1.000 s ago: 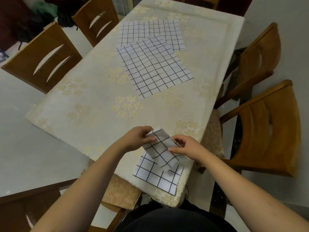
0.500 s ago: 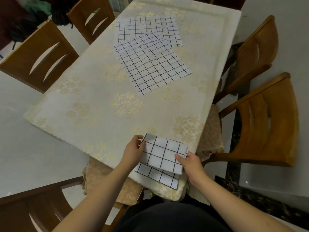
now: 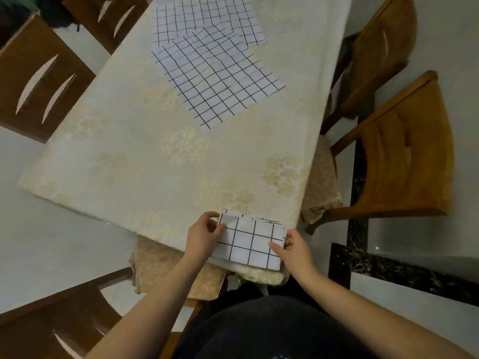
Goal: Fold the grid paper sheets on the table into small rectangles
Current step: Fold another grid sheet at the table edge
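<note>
A folded grid paper rectangle (image 3: pixel 248 242) lies at the table's near edge, on top of another folded piece whose far edge (image 3: pixel 248 215) peeks out behind it. My left hand (image 3: pixel 202 237) pinches the top rectangle's left end with thumb and fingers. At its right end, my right hand (image 3: pixel 293 248) holds the lower corner between thumb and curled fingers. Unfolded grid sheets (image 3: pixel 215 79) lie overlapping at the far part of the table, with more sheets (image 3: pixel 207 19) behind them.
The table (image 3: pixel 129 164) carries a cream floral cloth. Wooden chairs stand on the left (image 3: pixel 39 79) and on the right (image 3: pixel 404 156). A cushioned chair seat (image 3: pixel 160 263) sits below the near edge.
The folded paper has come down from being held tilted in the air to lie flat on the other folded piece at the table edge. Both hands moved to its ends.
</note>
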A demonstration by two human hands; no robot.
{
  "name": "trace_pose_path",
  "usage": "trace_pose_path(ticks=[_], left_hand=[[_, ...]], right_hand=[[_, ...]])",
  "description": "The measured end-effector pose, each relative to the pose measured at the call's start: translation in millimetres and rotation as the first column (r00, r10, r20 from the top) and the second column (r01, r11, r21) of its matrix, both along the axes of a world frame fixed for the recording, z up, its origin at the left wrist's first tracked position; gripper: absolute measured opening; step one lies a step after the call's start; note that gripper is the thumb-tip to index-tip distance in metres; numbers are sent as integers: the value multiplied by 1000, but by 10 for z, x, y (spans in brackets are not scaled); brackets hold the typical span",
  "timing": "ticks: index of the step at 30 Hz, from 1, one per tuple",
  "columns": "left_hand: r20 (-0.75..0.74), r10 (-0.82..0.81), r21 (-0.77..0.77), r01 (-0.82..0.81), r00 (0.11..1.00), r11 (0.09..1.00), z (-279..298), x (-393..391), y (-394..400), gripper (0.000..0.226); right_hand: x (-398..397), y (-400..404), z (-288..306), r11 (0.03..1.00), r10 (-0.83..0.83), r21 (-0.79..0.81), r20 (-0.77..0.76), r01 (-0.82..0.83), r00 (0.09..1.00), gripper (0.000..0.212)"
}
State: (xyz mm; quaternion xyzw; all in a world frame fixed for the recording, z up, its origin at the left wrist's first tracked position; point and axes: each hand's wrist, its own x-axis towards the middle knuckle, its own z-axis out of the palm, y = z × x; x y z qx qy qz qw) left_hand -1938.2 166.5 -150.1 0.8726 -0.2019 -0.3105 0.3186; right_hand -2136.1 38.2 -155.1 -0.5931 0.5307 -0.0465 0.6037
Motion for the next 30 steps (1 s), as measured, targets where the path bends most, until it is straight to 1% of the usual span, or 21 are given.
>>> trace_pose_path(ticks=[5,8,10,12,13,14,15,16,18,20,21,22,24,27,30], left_hand=[[78,-30,-12,31,997,999,-34,60,-14,25],[94,-92,16,91,991,996,-44,109,-47,22],[127,-103,31,100,987,995,-48,135,-59,22],[237,-80,3,82,968,997,-47,157,-40,20],[318,-99,-24,112,943,993,-49,161,-22,17],[406,-152,-46,186,901,981,-48,154,-12,14],[493,-233,-52,295,838,954,-44,132,-12,12],[571,-321,-45,420,756,907,-56,104,-9,11],[664,-481,2,642,573,767,-149,19,18,14],[673,-613,122,756,413,644,-313,-82,100,36],[661,-651,165,773,374,612,-400,-104,148,45],[649,-671,197,773,358,603,-473,-114,191,50],[600,-705,257,742,379,619,-548,-111,226,56],[505,-758,314,730,413,608,-563,-96,191,60],[472,-772,319,734,426,600,-573,-85,186,61]], right_hand=[[-6,15,-36,1000,4,-25,-12,-5,1000,28],[-8,35,-50,998,-2,-55,-17,1,1000,26],[-14,59,-45,990,-44,-133,-34,39,998,21],[-22,73,-7,970,-78,-236,-59,62,995,17],[-25,76,11,958,-69,-284,-66,48,995,16],[-22,87,35,941,-29,-337,-64,6,998,16],[-11,106,46,917,38,-395,-63,-60,997,18],[14,137,59,879,131,-451,-75,-151,988,22],[101,222,40,752,339,-545,-162,-370,927,34],[225,334,-17,619,484,-553,-291,-557,826,51],[277,383,-59,554,513,-551,-364,-624,777,55],[326,417,-97,499,523,-539,-436,-678,732,56],[405,440,-181,458,520,-475,-542,-752,660,56],[430,410,-292,445,547,-376,-605,-813,579,61],[400,360,-372,379,541,-343,-671,-859,507,65]])
